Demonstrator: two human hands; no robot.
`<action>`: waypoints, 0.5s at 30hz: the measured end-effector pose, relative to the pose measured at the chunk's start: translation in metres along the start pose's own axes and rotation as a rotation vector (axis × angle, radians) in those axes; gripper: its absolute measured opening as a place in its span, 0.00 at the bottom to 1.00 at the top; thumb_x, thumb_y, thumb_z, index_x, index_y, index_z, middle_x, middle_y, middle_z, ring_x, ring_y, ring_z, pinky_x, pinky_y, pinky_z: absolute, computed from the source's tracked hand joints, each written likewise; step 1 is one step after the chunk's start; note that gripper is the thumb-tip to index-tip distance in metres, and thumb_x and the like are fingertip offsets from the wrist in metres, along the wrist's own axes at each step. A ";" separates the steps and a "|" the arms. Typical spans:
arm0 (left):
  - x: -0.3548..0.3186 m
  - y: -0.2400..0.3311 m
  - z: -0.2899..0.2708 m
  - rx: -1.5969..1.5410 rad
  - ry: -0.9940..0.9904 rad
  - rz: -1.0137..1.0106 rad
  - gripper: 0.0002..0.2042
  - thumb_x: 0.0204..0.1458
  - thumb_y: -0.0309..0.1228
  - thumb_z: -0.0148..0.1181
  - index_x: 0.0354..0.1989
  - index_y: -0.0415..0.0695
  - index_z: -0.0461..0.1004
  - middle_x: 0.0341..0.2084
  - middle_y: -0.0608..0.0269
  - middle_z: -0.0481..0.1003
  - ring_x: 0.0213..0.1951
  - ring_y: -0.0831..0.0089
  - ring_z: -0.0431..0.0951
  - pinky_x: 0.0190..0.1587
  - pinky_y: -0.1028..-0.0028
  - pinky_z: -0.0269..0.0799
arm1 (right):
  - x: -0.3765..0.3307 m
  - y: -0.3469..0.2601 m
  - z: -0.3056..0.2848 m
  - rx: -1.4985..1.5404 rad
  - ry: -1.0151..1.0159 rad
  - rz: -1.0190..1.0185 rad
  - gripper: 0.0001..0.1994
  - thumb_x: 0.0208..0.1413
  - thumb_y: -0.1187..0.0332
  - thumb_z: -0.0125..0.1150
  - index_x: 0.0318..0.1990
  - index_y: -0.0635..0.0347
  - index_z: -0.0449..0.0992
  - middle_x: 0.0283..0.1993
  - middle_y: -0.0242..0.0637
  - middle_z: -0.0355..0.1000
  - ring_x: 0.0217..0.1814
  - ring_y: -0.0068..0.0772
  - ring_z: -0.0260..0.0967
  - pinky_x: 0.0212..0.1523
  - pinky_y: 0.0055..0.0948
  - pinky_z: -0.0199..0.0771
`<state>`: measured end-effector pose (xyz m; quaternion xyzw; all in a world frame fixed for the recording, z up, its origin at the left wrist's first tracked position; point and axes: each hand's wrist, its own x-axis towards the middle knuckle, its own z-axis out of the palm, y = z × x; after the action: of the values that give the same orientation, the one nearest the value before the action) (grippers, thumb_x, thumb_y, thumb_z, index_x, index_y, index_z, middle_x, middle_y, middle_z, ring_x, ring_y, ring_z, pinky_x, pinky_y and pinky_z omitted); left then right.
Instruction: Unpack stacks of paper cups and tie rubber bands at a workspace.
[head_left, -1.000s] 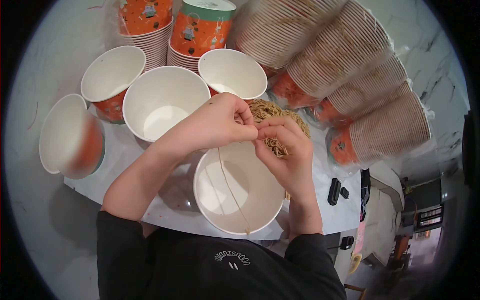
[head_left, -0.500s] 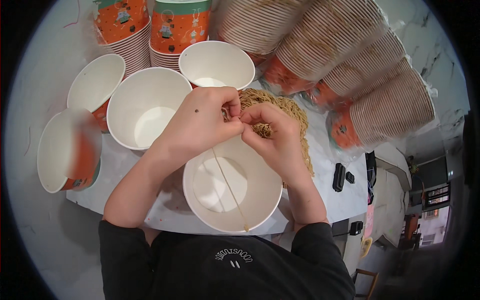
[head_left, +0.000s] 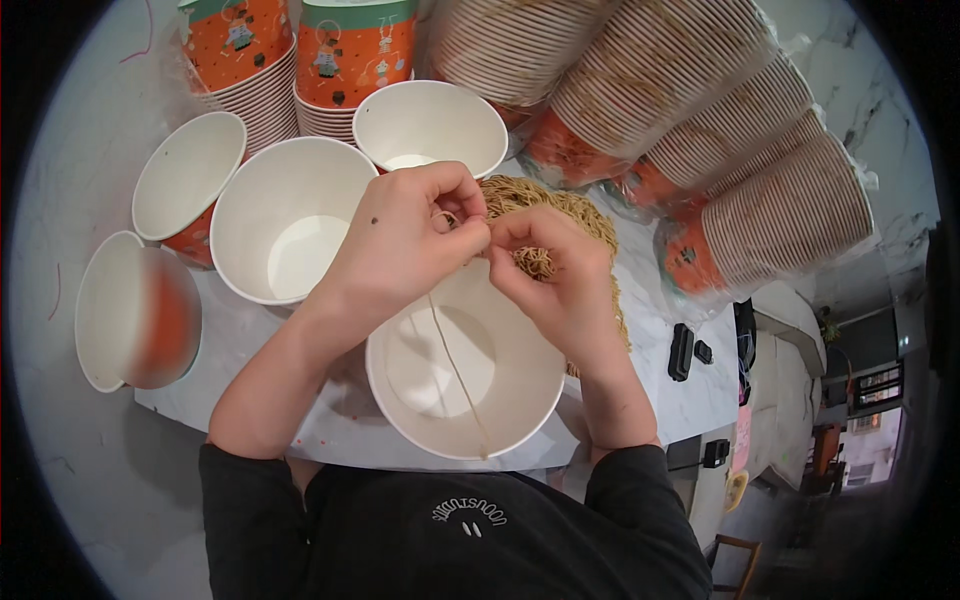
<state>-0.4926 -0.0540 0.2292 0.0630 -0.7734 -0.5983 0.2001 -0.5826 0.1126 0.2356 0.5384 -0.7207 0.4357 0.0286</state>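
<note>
Marbled table (head_left: 658, 408) spreads around a white tub (head_left: 525, 395); above it, left hand (head_left: 408, 232) pinches tan cord (head_left: 455, 371), right hand (head_left: 557, 270) pinches closed (contents unclear). Far right of tub: pale sofa (head_left: 785, 395).

A white table (head_left: 700, 405) with faint grey veining stands near. At far right, a white surface (head_left: 858, 125) carries dark marble-like veins. On the right sits a pale sofa (head_left: 783, 400); beyond it are a dark grey wall (head_left: 866, 348), a window (head_left: 880, 388) and a bright, faintly violet area (head_left: 872, 450). A brown frame (head_left: 755, 560) stands near right, beside the grey floor (head_left: 785, 535).
</note>
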 end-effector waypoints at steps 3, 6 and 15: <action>0.002 0.001 0.002 -0.024 0.011 0.007 0.02 0.53 0.20 0.60 0.34 0.36 0.77 0.26 0.73 0.76 0.25 0.91 0.70 0.28 0.86 0.64 | 0.002 0.004 0.001 0.193 0.035 0.164 0.05 0.55 0.78 0.64 0.38 0.67 0.75 0.36 0.36 0.76 0.36 0.27 0.77 0.39 0.25 0.78; 0.003 -0.002 0.001 -0.114 -0.021 0.025 0.02 0.56 0.20 0.60 0.36 0.35 0.77 0.28 0.72 0.77 0.26 0.91 0.70 0.29 0.87 0.65 | 0.005 0.007 -0.001 0.476 0.031 0.299 0.04 0.62 0.76 0.60 0.40 0.68 0.74 0.38 0.32 0.76 0.39 0.20 0.76 0.41 0.22 0.78; 0.006 -0.005 0.000 -0.215 -0.045 0.033 0.03 0.58 0.20 0.62 0.39 0.36 0.78 0.31 0.72 0.78 0.26 0.93 0.69 0.28 0.88 0.62 | 0.008 0.013 -0.005 0.734 -0.025 0.396 0.05 0.67 0.73 0.57 0.45 0.64 0.72 0.39 0.28 0.73 0.39 0.15 0.73 0.41 0.17 0.75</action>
<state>-0.4985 -0.0569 0.2261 0.0148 -0.7101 -0.6755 0.1980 -0.5986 0.1105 0.2343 0.3693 -0.6073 0.6543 -0.2583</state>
